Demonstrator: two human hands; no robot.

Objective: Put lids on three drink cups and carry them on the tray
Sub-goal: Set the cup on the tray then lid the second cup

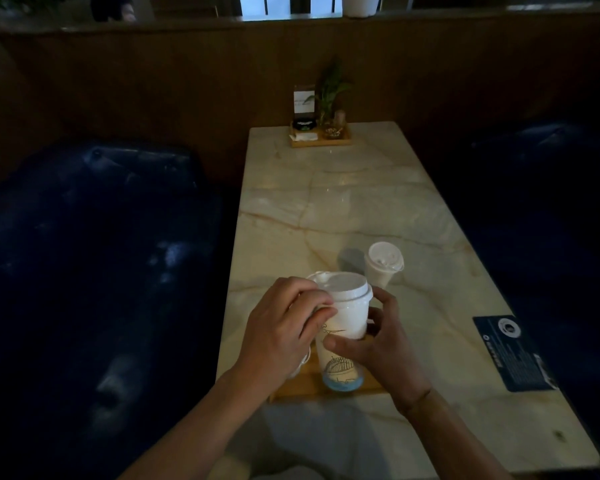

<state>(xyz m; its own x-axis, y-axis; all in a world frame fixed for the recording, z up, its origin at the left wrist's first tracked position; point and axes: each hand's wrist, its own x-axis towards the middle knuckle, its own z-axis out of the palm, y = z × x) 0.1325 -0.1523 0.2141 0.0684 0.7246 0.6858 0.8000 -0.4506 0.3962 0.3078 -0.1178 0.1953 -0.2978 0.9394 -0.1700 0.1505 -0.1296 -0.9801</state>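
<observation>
At the left of the frame a dark blue padded seat [94,271] fills the space beside the pale marble table [343,202]. Low and centre, the left hand [284,327] curls its fingers around the upper left side of a tall white cup [343,327], just under its white lid [345,287], which sits on the rim. Behind that hand the edge of another white lidded cup [317,277] peeks out; most of it is hidden. The tall cup carries a line drawing and a blue band at its base, and stands on a wooden tray [312,382] near the bottom edge of the table; what it holds cannot be seen. The right hand [378,344] grips the same cup from the right, thumb across its front. Right of centre a smaller lidded white cup [383,263] stands alone on the table, off the tray. At the far end, upper centre, a small wooden caddy [321,140] holds a plant, a card and napkins. A dark blue placard [510,351] lies at the right edge.
</observation>
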